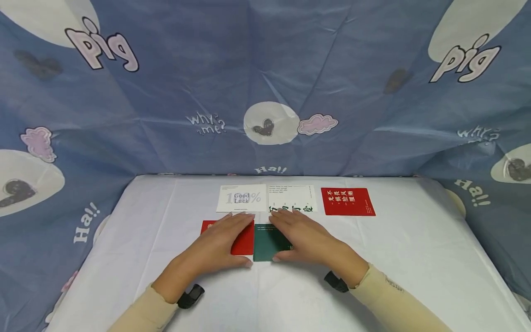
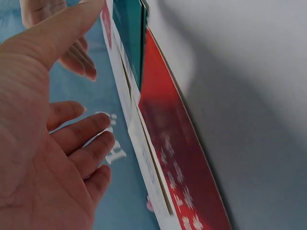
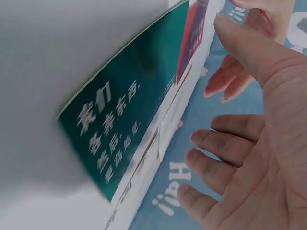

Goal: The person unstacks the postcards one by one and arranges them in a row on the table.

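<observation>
On the white table, a red card [image 1: 245, 240] and a green card [image 1: 264, 242] lie side by side, their near edges meeting. My left hand [image 1: 215, 242] is over the red card and covers its left part. Over the green card's right part is my right hand [image 1: 309, 240]. In the left wrist view the left fingers [image 2: 84, 136] are loosely spread with nothing between them. The right wrist view shows the right fingers [image 3: 216, 153] relaxed too, beside the green card with its white lettering. Whether either hand touches a card I cannot tell.
Behind the hands lie a white "Good Luck" card [image 1: 226, 201] and a white card with green lettering [image 1: 292, 196], side by side. Another red card [image 1: 348, 207] lies farther right. A blue patterned cloth [image 1: 224, 152] hangs behind the white table [image 1: 298, 299].
</observation>
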The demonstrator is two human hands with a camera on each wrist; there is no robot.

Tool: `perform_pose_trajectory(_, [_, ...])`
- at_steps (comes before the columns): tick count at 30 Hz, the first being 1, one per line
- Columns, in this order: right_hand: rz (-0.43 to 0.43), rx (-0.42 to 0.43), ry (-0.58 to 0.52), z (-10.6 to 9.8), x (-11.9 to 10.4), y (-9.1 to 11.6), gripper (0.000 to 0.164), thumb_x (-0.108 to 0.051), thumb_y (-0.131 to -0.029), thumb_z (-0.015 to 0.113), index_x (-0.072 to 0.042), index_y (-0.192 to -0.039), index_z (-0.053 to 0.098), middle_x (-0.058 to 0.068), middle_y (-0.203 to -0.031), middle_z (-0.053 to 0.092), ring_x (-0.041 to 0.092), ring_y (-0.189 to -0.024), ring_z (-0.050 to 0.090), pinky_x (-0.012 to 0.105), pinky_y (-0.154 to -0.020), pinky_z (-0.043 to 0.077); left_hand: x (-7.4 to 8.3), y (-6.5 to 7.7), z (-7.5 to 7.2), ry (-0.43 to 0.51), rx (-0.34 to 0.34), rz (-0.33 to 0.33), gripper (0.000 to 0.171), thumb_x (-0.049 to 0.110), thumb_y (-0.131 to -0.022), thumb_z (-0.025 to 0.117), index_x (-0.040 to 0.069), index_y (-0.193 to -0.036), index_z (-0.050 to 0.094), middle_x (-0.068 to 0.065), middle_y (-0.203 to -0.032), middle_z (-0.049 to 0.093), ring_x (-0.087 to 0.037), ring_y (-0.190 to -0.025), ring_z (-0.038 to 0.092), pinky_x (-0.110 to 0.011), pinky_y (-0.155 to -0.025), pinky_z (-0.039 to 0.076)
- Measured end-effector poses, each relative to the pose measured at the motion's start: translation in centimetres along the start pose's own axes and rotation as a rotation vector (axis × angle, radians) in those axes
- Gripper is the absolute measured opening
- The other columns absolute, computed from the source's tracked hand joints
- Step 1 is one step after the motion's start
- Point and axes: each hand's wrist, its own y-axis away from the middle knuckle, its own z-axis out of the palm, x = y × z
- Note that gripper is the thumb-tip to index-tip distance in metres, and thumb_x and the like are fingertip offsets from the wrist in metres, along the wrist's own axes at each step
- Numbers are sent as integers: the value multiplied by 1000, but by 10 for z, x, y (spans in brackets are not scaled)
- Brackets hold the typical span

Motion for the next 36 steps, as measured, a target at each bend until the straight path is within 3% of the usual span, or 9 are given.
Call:
perform_pose_trajectory(6, [-16, 0, 24, 1, 8, 16, 92, -54, -84, 84, -2, -152, 51, 13, -155, 52, 33, -148, 42, 54, -122, 31, 13, -12, 8, -15, -30, 27, 107, 56, -78, 89, 13, -163, 39, 0, -163, 43, -22, -154, 33, -42, -128, 18])
perform_pose_trajectory(16, [60, -27, 3, 7, 23, 35, 92, -53, -84, 85, -3, -154, 50, 11, -156, 51, 31, -149, 41, 51, -124, 29, 23, -28, 24, -20, -54, 62, 105, 51, -76, 91, 12, -161, 42, -2, -159, 48, -25, -150, 38, -44, -128, 19])
perform_pose_trajectory(28, [120, -14, -25, 9, 34, 48, 89, -45, -83, 88, -4, -153, 52, 12, -156, 51, 33, -147, 43, 50, -122, 33, 23, -35, 33, -89, -42, 76, 96, 46, -79, 90, 10, -157, 48, -7, -155, 52, -28, -146, 44, -48, -128, 19])
perform_pose_trajectory(36, [98, 36, -40, 12, 37, 49, 83, -37, -83, 90, -1, -149, 54, 15, -150, 56, 34, -140, 51, 50, -116, 43, 25, -36, 32, -64, -27, 87, 90, 41, -80, 92, 9, -154, 52, -5, -149, 58, -26, -139, 51, -50, -128, 17])
